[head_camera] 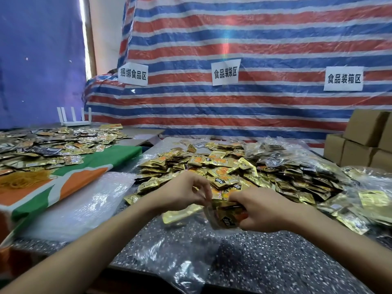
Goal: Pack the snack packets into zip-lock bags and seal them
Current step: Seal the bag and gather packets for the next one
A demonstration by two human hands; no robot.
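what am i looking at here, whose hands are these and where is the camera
There is no machine here. A person works with bare hands, and the one picture comes from a camera worn on their head, looking forward and down. The left hand and right hand both hold a clear bag with gold packets in it. Behind it, a big pile of the same kind lies on the speckled table. Empty bags lie nearer the camera, and cardboard boxes stand at the far right.
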